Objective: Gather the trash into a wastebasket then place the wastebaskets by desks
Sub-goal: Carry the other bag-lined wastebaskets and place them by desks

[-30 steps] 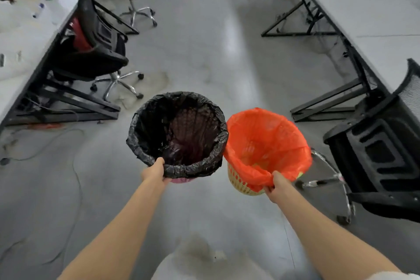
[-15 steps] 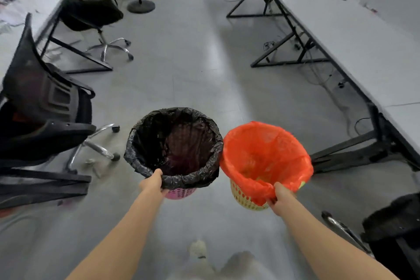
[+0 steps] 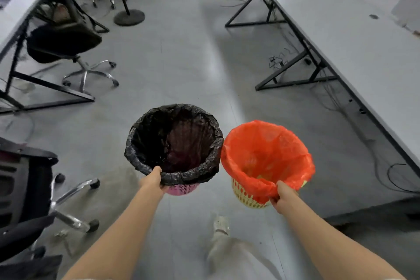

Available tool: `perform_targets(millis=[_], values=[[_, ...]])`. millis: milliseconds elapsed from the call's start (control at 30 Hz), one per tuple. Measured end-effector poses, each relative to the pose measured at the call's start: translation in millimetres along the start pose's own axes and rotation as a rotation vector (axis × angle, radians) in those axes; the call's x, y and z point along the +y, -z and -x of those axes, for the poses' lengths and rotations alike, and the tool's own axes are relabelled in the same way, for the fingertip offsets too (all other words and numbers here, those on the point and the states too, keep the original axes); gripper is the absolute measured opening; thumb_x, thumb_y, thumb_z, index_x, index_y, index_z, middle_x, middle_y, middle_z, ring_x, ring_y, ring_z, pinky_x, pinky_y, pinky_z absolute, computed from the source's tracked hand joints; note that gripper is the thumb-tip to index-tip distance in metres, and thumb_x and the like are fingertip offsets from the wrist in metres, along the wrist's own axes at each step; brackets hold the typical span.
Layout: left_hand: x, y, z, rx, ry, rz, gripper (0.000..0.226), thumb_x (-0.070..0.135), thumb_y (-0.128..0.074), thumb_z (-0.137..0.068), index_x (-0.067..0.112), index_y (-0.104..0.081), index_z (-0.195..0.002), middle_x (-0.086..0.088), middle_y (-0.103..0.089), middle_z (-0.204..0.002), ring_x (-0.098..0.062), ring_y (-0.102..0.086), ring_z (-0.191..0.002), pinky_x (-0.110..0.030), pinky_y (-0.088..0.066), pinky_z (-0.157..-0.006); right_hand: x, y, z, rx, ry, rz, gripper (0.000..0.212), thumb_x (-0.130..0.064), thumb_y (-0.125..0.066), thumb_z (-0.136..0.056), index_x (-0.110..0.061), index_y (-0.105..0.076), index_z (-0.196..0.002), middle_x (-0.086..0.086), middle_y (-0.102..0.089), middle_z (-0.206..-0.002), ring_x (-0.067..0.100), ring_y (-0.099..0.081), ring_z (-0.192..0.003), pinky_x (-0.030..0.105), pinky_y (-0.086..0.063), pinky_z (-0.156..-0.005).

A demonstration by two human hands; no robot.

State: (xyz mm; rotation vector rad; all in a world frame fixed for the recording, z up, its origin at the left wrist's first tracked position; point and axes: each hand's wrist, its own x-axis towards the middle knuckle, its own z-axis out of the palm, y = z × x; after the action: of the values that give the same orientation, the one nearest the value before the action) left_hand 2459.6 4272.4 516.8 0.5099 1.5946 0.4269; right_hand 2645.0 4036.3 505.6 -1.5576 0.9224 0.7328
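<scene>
Head view: I'm mid-aisle with both wastebaskets off the floor. My left hand (image 3: 152,180) is clenched on the near rim of the black-lined wastebasket (image 3: 173,143), a pink mesh body showing under the liner. My right hand (image 3: 283,198) pinches the near rim and liner of the orange-lined wastebasket (image 3: 267,158), which has a yellow mesh body. The two rims touch, with the orange one right of the black one and a little lower. Change over the last second: relative to the black-lined wastebasket the whole room has slid back. The office chair (image 3: 68,48) that sat just left of it is now well ahead-left, a second chair (image 3: 25,188) has come in close on its near left, and the chair on the right has dropped out of frame. The long white surface (image 3: 354,48) now runs clear along the right of the baskets, with cables on the floor beneath it. The floor-stand base (image 3: 129,17) is straight ahead, beyond the black basket. Grips look the same as before, no slip. My read: gathering looks finished or nearly so, though I can't confirm contents, since the black liner interior is dark and the orange one shows only faint yellow. This is the carry leg, nothing set down yet. Next comes picking a desk and lowering one basket beside its frame, watching those floor cables.
</scene>
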Motion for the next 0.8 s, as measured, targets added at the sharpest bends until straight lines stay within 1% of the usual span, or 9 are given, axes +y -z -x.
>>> perform_targets(millis=[100, 233, 367, 433, 500, 533, 667, 733, 800], values=[[50, -50, -22, 0.012, 0.031, 0.025, 0.034, 0.005, -0.049, -0.091, -0.002, -0.046, -0.124, -0.02, -0.053, -0.134, -0.034, -0.056, -0.12, -0.039, -0.048, -0.082, -62, -59, -12, -0.001, 0.012, 0.02, 0.047, -0.009, -0.049, -0.093, -0.008, -0.038, -0.139, 0.017, -0.047, -0.139, 0.033, -0.051, -0.123, 0.036, -0.048, -0.079], [114, -113, -69, 0.019, 0.078, 0.05, 0.039, 0.009, -0.049, -0.091, 0.0, -0.044, -0.129, -0.019, -0.052, -0.135, -0.033, -0.055, -0.12, -0.04, -0.049, -0.082, -139, -147, -37, -0.009, 0.073, 0.074, 0.049, -0.005, -0.05, -0.091, -0.003, -0.038, -0.139, 0.019, -0.049, -0.137, 0.037, -0.053, -0.121, 0.044, -0.049, -0.09], [182, -184, -118, 0.027, 0.08, 0.042, 0.043, 0.01, -0.052, -0.089, 0.001, -0.044, -0.13, -0.018, -0.053, -0.133, -0.031, -0.057, -0.118, -0.04, -0.051, -0.084, -201, -228, -64, 0.017, 0.115, 0.114, 0.048, -0.003, -0.049, -0.091, 0.001, -0.038, -0.137, 0.021, -0.05, -0.136, 0.038, -0.054, -0.12, 0.044, -0.048, -0.092], [218, -224, -156, 0.024, 0.078, 0.054, 0.047, 0.012, -0.054, -0.087, 0.002, -0.044, -0.131, -0.015, -0.054, -0.132, -0.03, -0.059, -0.116, -0.038, -0.051, -0.083, -233, -274, -82, 0.033, 0.128, 0.113, 0.049, -0.003, -0.048, -0.091, 0.001, -0.037, -0.138, 0.021, -0.049, -0.137, 0.036, -0.054, -0.119, 0.041, -0.05, -0.084], [252, -267, -202, 0.021, 0.09, 0.046, 0.048, 0.013, -0.055, -0.084, 0.003, -0.046, -0.13, -0.014, -0.055, -0.132, -0.03, -0.06, -0.113, -0.036, -0.052, -0.077, -267, -323, -100, 0.044, 0.125, 0.111, 0.049, -0.004, -0.048, -0.091, 0.0, -0.036, -0.139, 0.02, -0.049, -0.138, 0.033, -0.056, -0.112, 0.036, -0.048, -0.065], [278, -293, -225, 0.01, 0.102, 0.051, 0.047, 0.013, -0.055, -0.084, 0.003, -0.047, -0.129, -0.014, -0.056, -0.132, -0.031, -0.061, -0.112, -0.037, -0.052, -0.076, -288, -353, -111, 0.053, 0.11, 0.084, 0.049, -0.003, -0.048, -0.091, -0.001, -0.037, -0.139, 0.02, -0.049, -0.138, 0.031, -0.056, -0.107, 0.034, -0.046, -0.061], [352, -368, -249, 0.038, 0.076, 0.054, 0.044, 0.007, -0.056, -0.086, -0.002, -0.047, -0.128, -0.019, -0.055, -0.129, -0.036, -0.059, -0.113, -0.046, -0.054, -0.082, -349, -436, -126, 0.105, 0.119, 0.1, 0.049, -0.007, -0.051, -0.09, -0.001, -0.039, -0.138, 0.019, -0.05, -0.137, 0.035, -0.055, -0.115, 0.043, -0.049, -0.091], [389, -409, -268, 0.055, 0.077, 0.039, 0.043, 0.006, -0.055, -0.086, -0.002, -0.047, -0.128, -0.02, -0.054, -0.13, -0.038, -0.058, -0.114, -0.047, -0.053, -0.078, -383, -477, -139, 0.121, 0.113, 0.112, 0.047, -0.005, -0.052, -0.089, 0.001, -0.042, -0.135, 0.019, -0.052, -0.134, 0.031, -0.056, -0.102, 0.043, -0.05, -0.086], [417, -441, -283, 0.057, 0.081, 0.038, 0.041, 0.005, -0.055, -0.087, -0.002, -0.048, -0.126, -0.02, -0.054, -0.131, -0.038, -0.058, -0.114, -0.048, -0.053, -0.078, -409, -507, -152, 0.124, 0.091, 0.06, 0.045, -0.002, -0.049, -0.09, 0.002, -0.043, -0.134, 0.019, -0.052, -0.135, 0.03, -0.056, -0.103, 0.041, -0.05, -0.076]])
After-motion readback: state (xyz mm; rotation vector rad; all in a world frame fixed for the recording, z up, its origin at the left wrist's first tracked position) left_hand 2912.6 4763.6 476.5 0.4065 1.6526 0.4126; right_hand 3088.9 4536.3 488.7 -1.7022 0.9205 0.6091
